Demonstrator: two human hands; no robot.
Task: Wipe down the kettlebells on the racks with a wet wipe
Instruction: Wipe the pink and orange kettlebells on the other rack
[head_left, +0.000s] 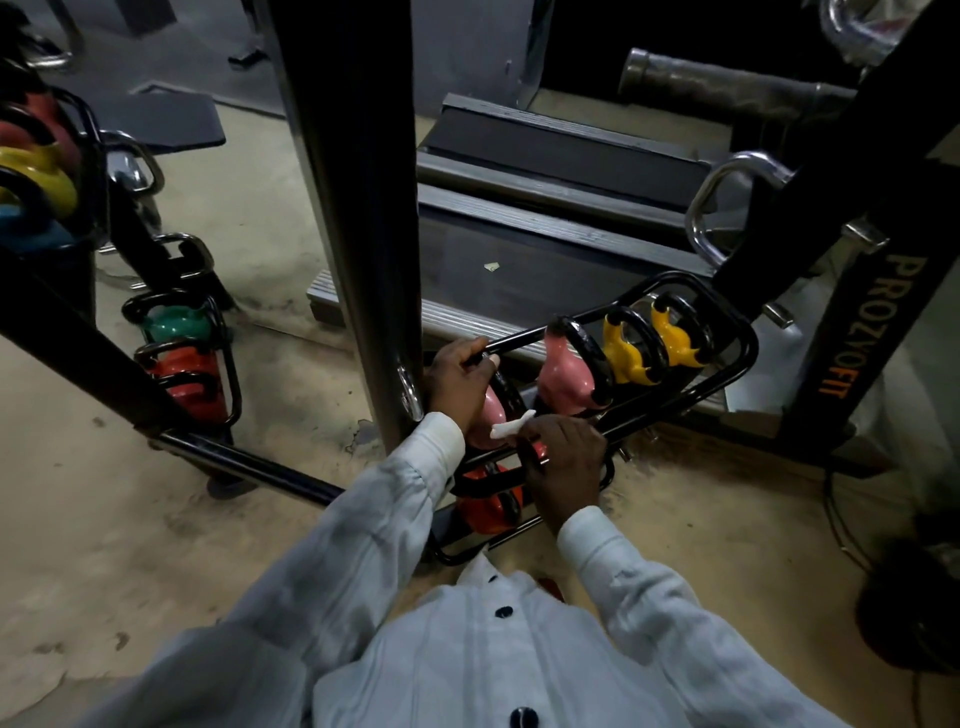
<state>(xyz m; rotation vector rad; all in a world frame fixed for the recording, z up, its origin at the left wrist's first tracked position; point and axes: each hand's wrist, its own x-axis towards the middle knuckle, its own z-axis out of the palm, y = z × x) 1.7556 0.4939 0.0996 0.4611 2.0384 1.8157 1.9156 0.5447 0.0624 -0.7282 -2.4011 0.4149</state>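
A black tube rack (727, 374) holds two pink kettlebells and two yellow kettlebells (631, 358) on its upper tier. My left hand (457, 384) grips the rack's far rail beside the nearer pink kettlebell (491, 415). My right hand (563, 457) pinches a crumpled white wet wipe (511, 426) against that pink kettlebell, over the near rail. The second pink kettlebell (563, 374) stands just to the right. A red kettlebell (488, 506) sits on the lower tier, partly hidden under my right hand.
A thick black upright post (358, 218) rises just left of my left hand. A mirror at the left reflects green and red kettlebells (182, 358). A treadmill deck (561, 171) lies behind the rack. A black PROZYOFIT frame (857, 332) stands at the right, cables on the floor.
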